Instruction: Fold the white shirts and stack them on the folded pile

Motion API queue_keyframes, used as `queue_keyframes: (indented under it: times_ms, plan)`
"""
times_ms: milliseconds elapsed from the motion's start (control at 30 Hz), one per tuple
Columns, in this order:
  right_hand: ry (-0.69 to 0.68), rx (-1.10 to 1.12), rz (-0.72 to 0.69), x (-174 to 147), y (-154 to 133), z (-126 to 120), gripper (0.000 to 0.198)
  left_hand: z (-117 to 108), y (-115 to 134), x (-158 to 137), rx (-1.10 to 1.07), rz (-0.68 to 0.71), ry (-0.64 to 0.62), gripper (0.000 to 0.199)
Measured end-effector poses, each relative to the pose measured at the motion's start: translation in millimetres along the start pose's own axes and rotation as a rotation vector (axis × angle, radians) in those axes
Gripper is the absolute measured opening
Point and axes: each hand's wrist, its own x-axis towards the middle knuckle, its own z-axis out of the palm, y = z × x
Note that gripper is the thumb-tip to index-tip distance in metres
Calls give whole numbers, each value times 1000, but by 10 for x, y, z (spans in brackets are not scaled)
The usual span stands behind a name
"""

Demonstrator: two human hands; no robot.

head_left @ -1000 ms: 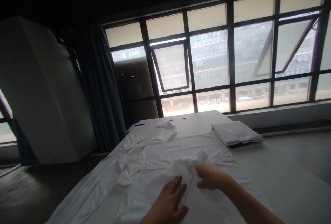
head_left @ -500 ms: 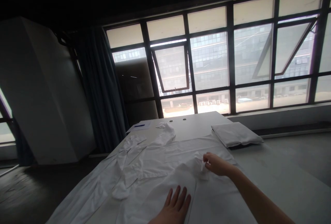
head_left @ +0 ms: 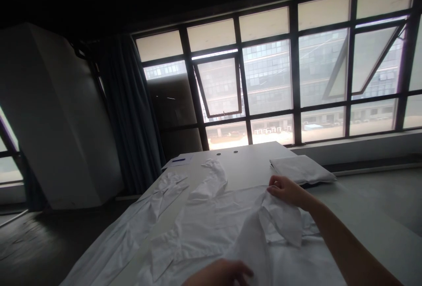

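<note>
A white shirt [head_left: 211, 224] lies spread over the pale table [head_left: 349, 220], its sleeves trailing to the far left. My right hand [head_left: 285, 189] pinches a fold of the shirt and holds it lifted above the table, so the cloth hangs down in a flap. At the bottom edge my left hand [head_left: 219, 275] rests on the near part of the same shirt, fingers curled on the cloth; only its top shows.
A folded white garment [head_left: 301, 169] lies at the table's far right. A sheet of paper with a blue pen [head_left: 180, 160] sits at the far left corner. Large windows [head_left: 273, 75], a dark curtain [head_left: 132, 114] and a white cabinet [head_left: 56, 114] stand beyond.
My right hand has risen and moved away from me with the shirt fold, pulling the cloth up. My left hand slid back toward the bottom edge.
</note>
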Motion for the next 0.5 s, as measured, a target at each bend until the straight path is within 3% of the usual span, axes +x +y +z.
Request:
queue_keyframes:
  times_ms: [100, 167, 333, 500]
  plan:
    - [-44, -127, -66, -11, 48, -18, 26, -113, 83, 111, 69, -125, 250, 43]
    - [-104, -210, -33, -39, 87, -54, 19, -131, 80, 187, 156, -180, 348, 47]
    - [-184, -318, 157, -72, 241, -151, 12, -27, -37, 317, 238, -229, 346, 43]
    - [-251, -246, 334, 0, 468, -116, 40, 37, -67, 361, 247, -194, 359, 40]
